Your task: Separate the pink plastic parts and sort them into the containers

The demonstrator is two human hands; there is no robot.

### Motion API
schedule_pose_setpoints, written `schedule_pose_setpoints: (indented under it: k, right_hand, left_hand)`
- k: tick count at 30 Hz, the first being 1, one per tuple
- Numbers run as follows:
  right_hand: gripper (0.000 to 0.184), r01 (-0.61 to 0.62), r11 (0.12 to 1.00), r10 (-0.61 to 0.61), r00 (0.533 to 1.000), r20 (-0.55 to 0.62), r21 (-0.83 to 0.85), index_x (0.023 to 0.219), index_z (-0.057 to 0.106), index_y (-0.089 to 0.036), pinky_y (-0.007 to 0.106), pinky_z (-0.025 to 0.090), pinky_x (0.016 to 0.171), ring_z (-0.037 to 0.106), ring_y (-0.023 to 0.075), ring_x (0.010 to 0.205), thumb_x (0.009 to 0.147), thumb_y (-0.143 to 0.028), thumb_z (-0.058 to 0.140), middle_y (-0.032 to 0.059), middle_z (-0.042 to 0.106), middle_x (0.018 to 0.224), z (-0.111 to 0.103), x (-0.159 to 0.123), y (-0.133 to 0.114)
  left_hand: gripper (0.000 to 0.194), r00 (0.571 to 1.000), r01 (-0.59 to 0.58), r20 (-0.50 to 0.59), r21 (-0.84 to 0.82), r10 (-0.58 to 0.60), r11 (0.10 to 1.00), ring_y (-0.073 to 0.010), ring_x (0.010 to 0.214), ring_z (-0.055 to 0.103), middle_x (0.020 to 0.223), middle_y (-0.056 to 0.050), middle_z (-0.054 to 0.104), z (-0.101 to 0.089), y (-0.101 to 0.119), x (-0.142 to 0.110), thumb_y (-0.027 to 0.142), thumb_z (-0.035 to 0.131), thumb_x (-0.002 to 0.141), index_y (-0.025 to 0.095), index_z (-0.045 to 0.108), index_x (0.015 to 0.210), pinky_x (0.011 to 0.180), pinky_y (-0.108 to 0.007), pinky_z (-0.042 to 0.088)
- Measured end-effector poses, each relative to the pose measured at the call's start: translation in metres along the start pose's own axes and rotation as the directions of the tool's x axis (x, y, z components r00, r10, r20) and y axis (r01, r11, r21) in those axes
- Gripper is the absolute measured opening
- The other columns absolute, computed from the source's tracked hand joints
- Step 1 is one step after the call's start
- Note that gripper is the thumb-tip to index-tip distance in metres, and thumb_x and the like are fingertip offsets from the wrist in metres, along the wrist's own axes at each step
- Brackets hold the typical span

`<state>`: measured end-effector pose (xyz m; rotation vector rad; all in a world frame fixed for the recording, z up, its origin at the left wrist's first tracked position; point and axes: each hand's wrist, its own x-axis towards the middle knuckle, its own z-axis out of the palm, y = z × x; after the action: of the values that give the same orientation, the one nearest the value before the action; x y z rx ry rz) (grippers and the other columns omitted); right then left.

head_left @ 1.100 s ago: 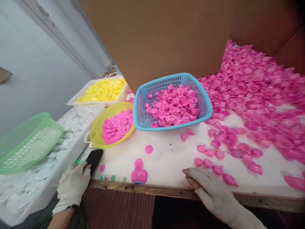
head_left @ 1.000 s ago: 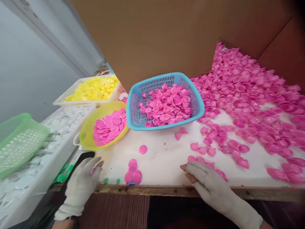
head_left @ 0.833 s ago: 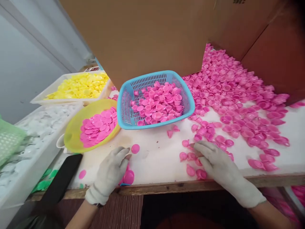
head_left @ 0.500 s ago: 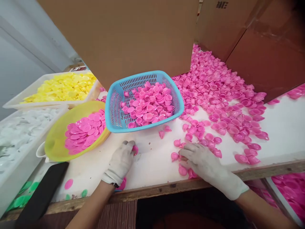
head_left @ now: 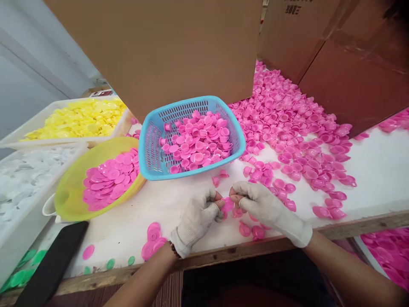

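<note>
The fingers of the left hand (head_left: 195, 218) are closed to a narrow pinch, thumb against index finger, on the left edge of the pink disc (head_left: 227, 204). The fingers of the right hand (head_left: 266, 205) are drawn close together at the upper right edge of the same disc; whether they grip it or only meet it cannot be determined. The pink disc is located between the two sets of fingertips, above the white surface (head_left: 128, 221). Both hands wear light gloves with bare fingertips. Loose pink cups (head_left: 244, 229) lie on the surface below the right fingers, nearer the front edge. The blue basket (head_left: 191, 173), containing small pink cups and discs, is located beyond the left fingers and to their left. The yellow bowl (head_left: 68, 177), containing pink discs, is well apart from the left fingers, on their left side. A cluster of pink discs (head_left: 154, 232) lies beside the left forearm, left of the left fingers. The black phone (head_left: 53, 264) is farther left, near green discs (head_left: 110, 264). The large pink heap (head_left: 294, 111) extends beyond the right fingers and to their right. The cardboard box (head_left: 179, 47) stands behind the blue basket
</note>
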<state>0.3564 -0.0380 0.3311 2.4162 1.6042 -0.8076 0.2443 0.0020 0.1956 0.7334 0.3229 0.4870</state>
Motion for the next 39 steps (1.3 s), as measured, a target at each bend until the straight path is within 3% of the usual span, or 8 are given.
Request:
schedule_pose_setpoints:
  k: [8, 14, 21, 24, 28, 30, 36, 39]
  right_hand:
    - [0.016, 0.061, 0.997, -0.054, 0.989, 0.134, -0.052, 0.075, 0.057, -0.018, 0.021, 0.037, 0.058, 0.054, 0.0109, 0.065, 0.079, -0.011, 0.042, -0.0018, 0.060, 0.071, 0.010, 0.012, -0.003]
    - [0.016, 0.037, 0.983, 0.006, 0.972, 0.237, -0.178, 0.072, 0.059, -0.018, 0.022, 0.036, 0.057, 0.054, 0.0114, 0.063, 0.079, -0.012, 0.046, -0.0008, 0.061, 0.068, 0.018, 0.026, 0.007]
    - [0.010, -0.092, 0.996, 0.091, 0.937, 0.336, -0.014, 0.077, 0.056, -0.020, 0.019, 0.039, 0.053, 0.055, 0.0100, 0.062, 0.081, -0.014, 0.048, -0.0014, 0.062, 0.071, 0.020, 0.031, 0.012]
    - [0.011, -0.204, 0.973, 0.132, 0.875, 0.465, 0.108, 0.083, 0.055, -0.020, 0.017, 0.041, 0.050, 0.054, 0.0083, 0.058, 0.079, -0.013, 0.048, -0.0016, 0.062, 0.074, 0.020, 0.039, 0.015]
    - [0.013, -0.381, 0.907, 0.175, 0.727, 0.664, 0.178, 0.089, 0.053, -0.019, 0.016, 0.042, 0.045, 0.052, 0.0058, 0.048, 0.076, -0.016, 0.052, -0.0009, 0.061, 0.076, 0.015, 0.049, 0.019]
    - [0.018, -0.414, 0.888, 0.168, 0.698, 0.696, 0.201, 0.091, 0.053, -0.019, 0.017, 0.043, 0.046, 0.052, 0.0053, 0.046, 0.074, -0.017, 0.055, -0.0013, 0.061, 0.076, 0.012, 0.051, 0.020]
    - [0.020, -0.440, 0.894, 0.289, 0.720, 0.631, 0.092, 0.090, 0.056, -0.020, 0.015, 0.041, 0.043, 0.051, 0.0060, 0.045, 0.071, -0.014, 0.056, -0.0028, 0.058, 0.066, 0.015, 0.049, 0.013]
    - [0.021, -0.394, 0.914, 0.261, 0.752, 0.606, 0.095, 0.092, 0.055, -0.020, 0.015, 0.038, 0.042, 0.052, 0.0072, 0.045, 0.073, -0.013, 0.052, -0.0024, 0.056, 0.064, 0.017, 0.042, 0.009]
  left_hand:
    - [0.022, 0.996, 0.075, -0.051, -0.036, -0.077, 0.997, -0.0103, 0.050, 0.055, 0.060, 0.001, 0.058, 0.000, -0.013, -0.007, 0.035, 0.060, 0.077, 0.017, 0.049, 0.078, 0.050, -0.022, 0.047]
    - [0.012, 0.986, 0.164, -0.050, 0.123, -0.159, 0.979, -0.0084, 0.043, 0.049, 0.052, 0.004, 0.052, -0.002, -0.033, -0.006, 0.027, 0.056, 0.076, 0.017, 0.051, 0.080, 0.042, -0.018, 0.039]
    - [0.013, 0.987, 0.158, 0.011, 0.125, -0.161, 0.979, -0.0077, 0.045, 0.050, 0.062, 0.001, 0.056, -0.004, -0.039, 0.004, 0.028, 0.058, 0.073, 0.017, 0.052, 0.077, 0.041, -0.018, 0.038]
    - [0.018, 0.986, 0.156, 0.046, 0.067, -0.159, 0.986, -0.0079, 0.046, 0.052, 0.062, 0.002, 0.056, -0.006, -0.038, 0.011, 0.021, 0.063, 0.066, 0.016, 0.051, 0.078, 0.042, -0.018, 0.039]
    - [0.022, 0.980, 0.193, 0.047, 0.056, -0.196, 0.980, -0.0075, 0.045, 0.051, 0.060, 0.005, 0.052, -0.009, -0.035, 0.014, 0.019, 0.064, 0.064, 0.016, 0.048, 0.078, 0.041, -0.018, 0.039]
    - [0.022, 0.974, 0.217, 0.060, 0.056, -0.220, 0.975, -0.0079, 0.046, 0.053, 0.062, 0.004, 0.054, -0.009, -0.034, 0.013, 0.020, 0.064, 0.066, 0.016, 0.047, 0.080, 0.043, -0.018, 0.041]
    - [0.025, 0.982, 0.172, 0.065, 0.097, -0.178, 0.980, -0.0084, 0.043, 0.052, 0.057, 0.008, 0.049, -0.008, -0.036, 0.015, 0.016, 0.061, 0.065, 0.019, 0.043, 0.081, 0.041, -0.018, 0.040]
    - [0.021, 0.974, 0.152, 0.135, 0.211, -0.183, 0.966, -0.0093, 0.043, 0.052, 0.055, 0.007, 0.051, -0.014, -0.030, 0.018, 0.019, 0.061, 0.066, 0.018, 0.044, 0.078, 0.041, -0.018, 0.037]
